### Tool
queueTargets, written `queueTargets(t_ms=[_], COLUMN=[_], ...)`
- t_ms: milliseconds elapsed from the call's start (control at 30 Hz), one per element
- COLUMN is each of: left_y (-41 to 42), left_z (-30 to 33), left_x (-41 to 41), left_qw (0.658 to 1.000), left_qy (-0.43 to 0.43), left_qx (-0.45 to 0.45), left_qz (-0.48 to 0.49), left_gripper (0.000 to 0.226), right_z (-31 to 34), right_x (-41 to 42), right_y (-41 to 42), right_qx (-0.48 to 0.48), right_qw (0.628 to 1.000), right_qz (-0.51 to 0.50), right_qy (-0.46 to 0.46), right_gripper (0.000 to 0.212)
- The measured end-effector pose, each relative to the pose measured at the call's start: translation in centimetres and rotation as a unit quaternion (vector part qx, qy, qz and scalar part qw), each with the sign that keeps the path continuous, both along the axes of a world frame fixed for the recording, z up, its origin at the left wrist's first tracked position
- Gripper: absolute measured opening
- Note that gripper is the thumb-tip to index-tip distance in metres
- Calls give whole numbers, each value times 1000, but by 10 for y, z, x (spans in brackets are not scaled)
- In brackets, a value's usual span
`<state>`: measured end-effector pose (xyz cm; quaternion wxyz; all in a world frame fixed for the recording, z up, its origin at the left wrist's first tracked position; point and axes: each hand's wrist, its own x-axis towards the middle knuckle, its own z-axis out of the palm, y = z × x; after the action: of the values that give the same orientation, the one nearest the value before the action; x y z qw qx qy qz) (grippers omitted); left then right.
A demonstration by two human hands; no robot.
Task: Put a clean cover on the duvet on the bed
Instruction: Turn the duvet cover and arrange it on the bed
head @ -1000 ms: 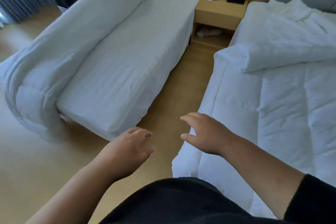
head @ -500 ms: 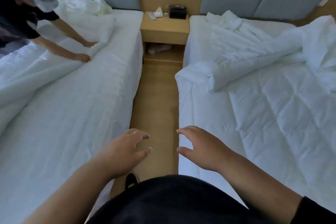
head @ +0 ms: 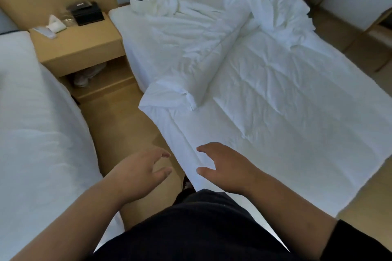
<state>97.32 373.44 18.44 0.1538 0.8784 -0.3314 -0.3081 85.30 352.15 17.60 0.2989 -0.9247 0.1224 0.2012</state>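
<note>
Duvet (head: 275, 95) lay spread across bed (head: 135, 34), centre-right | left hand (head: 135, 174) and right hand (head: 224, 169) hovered low-centre, fingers apart, holding nothing | advice: grip the near corners evenly.

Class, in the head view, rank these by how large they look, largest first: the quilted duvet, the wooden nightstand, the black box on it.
1. quilted duvet
2. wooden nightstand
3. black box
All three sit at different distances, yet the gaps look clear.
</note>
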Motion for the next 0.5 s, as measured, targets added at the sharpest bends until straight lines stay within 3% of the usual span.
queueTargets(t_ms=[167, 500], left_y=[-41, -43], left_z=[-22, 8], left_x=[105, 287], left_qw=[1000, 985], left_qy=[-2, -8], left_qx=[12, -8], left_qz=[2, 172], left_gripper=[47, 44], right_z=[-19, 2], right_x=[102, 350], right_y=[-42, -84], right_qx=[-13, -45], right_qw=[1000, 992], right_qz=[6, 121], right_qy=[6, -10], right_gripper=[59, 59])
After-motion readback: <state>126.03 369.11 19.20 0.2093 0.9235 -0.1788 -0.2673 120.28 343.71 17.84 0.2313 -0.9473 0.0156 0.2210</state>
